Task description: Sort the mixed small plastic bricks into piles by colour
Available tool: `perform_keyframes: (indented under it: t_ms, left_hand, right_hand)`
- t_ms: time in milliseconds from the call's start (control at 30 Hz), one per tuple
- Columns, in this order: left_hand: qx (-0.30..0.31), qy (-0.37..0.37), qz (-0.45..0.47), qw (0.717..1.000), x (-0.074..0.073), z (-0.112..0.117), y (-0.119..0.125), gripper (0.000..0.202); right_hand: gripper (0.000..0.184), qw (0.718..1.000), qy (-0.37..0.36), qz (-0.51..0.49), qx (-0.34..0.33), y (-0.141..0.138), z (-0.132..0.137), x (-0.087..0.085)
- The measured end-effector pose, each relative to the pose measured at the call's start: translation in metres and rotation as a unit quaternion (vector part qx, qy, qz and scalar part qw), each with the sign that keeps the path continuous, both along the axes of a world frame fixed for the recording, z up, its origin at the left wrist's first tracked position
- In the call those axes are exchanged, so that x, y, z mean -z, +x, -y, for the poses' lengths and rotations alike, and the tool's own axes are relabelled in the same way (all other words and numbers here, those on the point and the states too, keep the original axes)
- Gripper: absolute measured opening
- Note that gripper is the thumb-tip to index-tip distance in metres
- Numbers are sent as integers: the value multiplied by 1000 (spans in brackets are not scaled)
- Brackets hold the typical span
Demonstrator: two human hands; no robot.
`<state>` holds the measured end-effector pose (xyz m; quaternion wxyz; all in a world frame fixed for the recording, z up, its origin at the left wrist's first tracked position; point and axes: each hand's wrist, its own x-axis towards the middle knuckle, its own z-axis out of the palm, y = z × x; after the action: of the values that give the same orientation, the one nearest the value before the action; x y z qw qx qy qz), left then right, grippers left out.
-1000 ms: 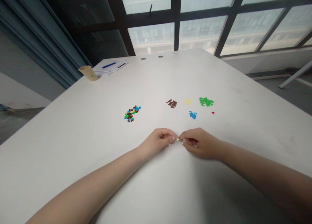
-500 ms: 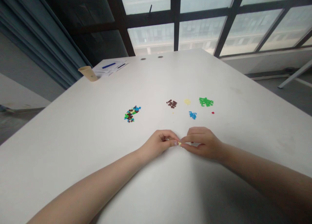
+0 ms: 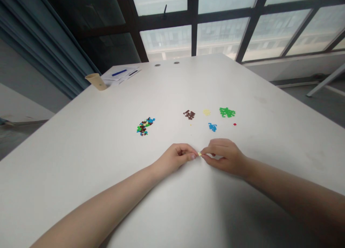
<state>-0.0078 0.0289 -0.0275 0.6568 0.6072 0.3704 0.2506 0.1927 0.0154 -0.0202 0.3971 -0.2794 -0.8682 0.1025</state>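
My left hand [image 3: 180, 156] pinches a tiny pale yellow piece [image 3: 199, 154] between thumb and fingers. From the other side my right hand [image 3: 223, 154] has its thumb and forefinger closed at the same piece. Its exact shape is too small to make out; it looks like a little building brick. Beyond the hands lie small piles of such pieces: brown [image 3: 189, 114], pale yellow [image 3: 206, 112], blue [image 3: 212, 127] and green [image 3: 227, 112]. One red piece [image 3: 234, 124] lies alone to the right. A mixed-colour pile [image 3: 145, 126] sits farther left.
On the white table [image 3: 167, 93], a tan paper cup [image 3: 96, 81] stands near the left edge. Beside it are papers [image 3: 107, 76] with a blue pen [image 3: 119, 72] on top. Windows and a blue curtain [image 3: 48, 39] border the far side.
The fingertips of my right hand have shifted slightly and now meet the pale yellow piece from the right. My left hand keeps its pinch, almost still. The piles stay put.
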Motion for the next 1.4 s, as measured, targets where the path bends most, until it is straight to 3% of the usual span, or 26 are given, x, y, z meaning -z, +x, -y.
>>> perform_keyframes:
  t_ms: [167, 267, 367, 467, 567, 867, 1000, 1067, 1133, 1233, 1333, 1400]
  left_hand:
    - [81, 88, -91, 989, -4, 3, 1, 24]
    - [120, 154, -127, 973, -7, 5, 1, 23]
    - [130, 178, -139, 965, -7, 4, 0, 22]
    - [137, 188, -140, 962, -6, 4, -1, 23]
    - [139, 196, -143, 960, -5, 4, -1, 24]
    - [141, 217, -142, 955, -4, 3, 0, 23]
    - [137, 224, -149, 953, -5, 6, 3, 22]
    - [90, 252, -182, 946, -7, 6, 2, 23]
    - [6, 315, -266, 911, -12, 0, -3, 25]
    - [-119, 397, -464, 783, -22, -19, -25, 29]
    - [-190, 384, -605, 671, -29, -43, -56, 31]
    - [-209, 371, -641, 639, -30, -55, -73, 31]
  right_hand:
    - [13, 997, 31, 34, 59, 3, -5, -1]
    - [17, 984, 31, 78, 157, 13, -21, -6]
    - [18, 953, -37, 122, 274, 28, -47, -10]
    - [20, 908, -90, 212, 351, 40, -74, -7]
    - [23, 876, -114, 288, 370, 43, -93, 0]
    - [25, 855, -129, 314, 391, 30, -117, 2]
    - [27, 855, -127, 310, 396, 29, -108, -10]
    - [27, 861, -122, 309, 386, 23, -90, -18]
    - [28, 872, -119, 314, 357, 11, -61, -23]
    - [27, 896, -120, 336, 265, -13, -10, -20]
    - [24, 917, -138, 335, 168, -31, 29, -7]
    - [23, 926, -139, 325, 133, -38, 39, 2]
